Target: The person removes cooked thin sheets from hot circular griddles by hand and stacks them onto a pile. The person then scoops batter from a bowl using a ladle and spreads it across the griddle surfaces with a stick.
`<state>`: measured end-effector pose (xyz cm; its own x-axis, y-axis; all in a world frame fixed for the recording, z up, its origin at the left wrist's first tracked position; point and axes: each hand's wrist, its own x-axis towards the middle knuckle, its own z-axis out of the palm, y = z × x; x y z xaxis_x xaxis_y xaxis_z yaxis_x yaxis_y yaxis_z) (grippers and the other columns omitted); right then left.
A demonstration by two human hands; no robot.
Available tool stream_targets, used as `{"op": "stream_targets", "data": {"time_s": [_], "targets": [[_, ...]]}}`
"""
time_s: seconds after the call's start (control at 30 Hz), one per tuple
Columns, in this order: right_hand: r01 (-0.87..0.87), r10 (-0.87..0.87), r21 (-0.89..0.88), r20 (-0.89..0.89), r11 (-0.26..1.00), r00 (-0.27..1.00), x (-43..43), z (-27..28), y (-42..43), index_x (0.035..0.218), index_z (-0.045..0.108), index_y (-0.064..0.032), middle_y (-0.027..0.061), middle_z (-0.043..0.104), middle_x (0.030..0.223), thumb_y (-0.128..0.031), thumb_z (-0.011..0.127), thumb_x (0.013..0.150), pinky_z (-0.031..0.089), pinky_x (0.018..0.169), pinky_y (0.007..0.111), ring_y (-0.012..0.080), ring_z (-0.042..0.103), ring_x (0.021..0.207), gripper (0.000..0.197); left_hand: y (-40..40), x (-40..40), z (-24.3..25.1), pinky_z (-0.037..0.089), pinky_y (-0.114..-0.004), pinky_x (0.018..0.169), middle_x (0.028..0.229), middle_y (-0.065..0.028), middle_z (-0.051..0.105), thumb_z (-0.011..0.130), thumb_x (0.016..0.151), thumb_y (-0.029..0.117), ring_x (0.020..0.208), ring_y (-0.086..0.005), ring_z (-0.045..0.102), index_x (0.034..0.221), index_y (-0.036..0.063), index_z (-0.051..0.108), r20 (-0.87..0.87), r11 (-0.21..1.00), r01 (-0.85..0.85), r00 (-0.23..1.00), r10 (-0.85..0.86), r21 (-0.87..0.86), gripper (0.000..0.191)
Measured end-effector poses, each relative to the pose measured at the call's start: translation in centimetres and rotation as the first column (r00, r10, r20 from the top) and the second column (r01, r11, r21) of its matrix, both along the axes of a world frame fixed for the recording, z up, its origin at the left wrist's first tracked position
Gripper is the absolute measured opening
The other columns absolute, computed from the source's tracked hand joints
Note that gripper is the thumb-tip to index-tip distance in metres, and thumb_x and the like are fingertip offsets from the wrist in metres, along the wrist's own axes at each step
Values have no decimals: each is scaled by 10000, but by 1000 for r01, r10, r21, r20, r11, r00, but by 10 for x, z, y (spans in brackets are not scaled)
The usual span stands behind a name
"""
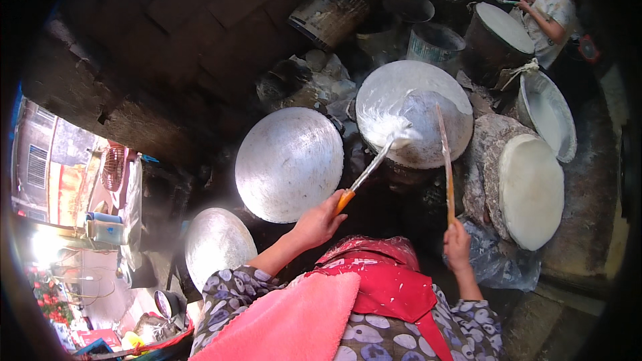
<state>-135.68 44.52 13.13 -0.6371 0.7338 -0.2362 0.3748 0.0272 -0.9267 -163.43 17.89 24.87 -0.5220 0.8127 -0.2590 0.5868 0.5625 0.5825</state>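
My left hand (319, 221) holds the orange handle of a metal-shafted tool (372, 165). The tool's far end lies in white batter-like paste (383, 95) on a round metal surface (436, 145). The paste covers the upper and left parts; the lower right part shows greyish metal. My right hand (457, 246) grips a long thin wooden stick (445, 160), its tip over the same round surface. Left of it is a shiny round metal lid or pan (289, 164), and lower left a second one (219, 245). A thick white round slab (531, 192) stands at the right.
An oval metal basin (549, 113) holds whitish liquid. Behind it are a large pot with a white top (504, 27), a bucket (435, 45) and a stained drum (328, 14). A person (551, 20) works at the upper right. Clear plastic sheeting (501, 260) lies near my right arm.
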Motion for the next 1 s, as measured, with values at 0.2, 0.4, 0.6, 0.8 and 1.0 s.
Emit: {"op": "stream_targets", "data": {"time_s": [0.2,0.4,0.6,0.8,1.0], "targets": [[-164,173,63,-163,984,971,-135,-7,-95,1161,579,-59,-9,487,582,-196,462,991,362,402,260,67,443,449,248,-23,-11,-20,455,-373,624,923,-147,594,554,952,333,687,-261,576,1392,74,352,391,874,-406,875,286,268,549],[-38,-8,-314,-144,949,989,-159,-21,-118,1122,557,-47,13,499,599,-246,409,1014,353,363,252,90,430,390,270,-37,-24,-1,303,-229,348,710,-2,458,521,970,329,420,-71,384,1336,95,352,762,747,-624,592,262,228,466],[127,-137,-79,-146,989,980,-102,-39,-139,1126,570,-70,-29,459,595,-246,401,1021,325,351,224,49,398,404,266,-50,-19,3,340,-225,384,713,-3,470,523,978,306,435,-78,402,1336,99,411,791,782,-612,536,296,123,428],[50,-37,323,-46,945,998,-121,-74,-119,1039,599,-52,131,570,625,-232,468,975,423,455,376,266,562,501,232,-32,-22,0,359,-239,390,695,-15,467,508,980,336,431,-103,416,1293,77,447,750,811,-559,608,259,172,411],[65,-48,410,-51,910,998,-94,-58,-114,980,581,-41,106,547,582,-203,447,983,429,452,371,238,555,479,210,-33,-23,-5,369,-242,394,649,-25,464,501,979,360,428,-113,428,1225,71,482,721,835,-520,646,250,177,380]]}}
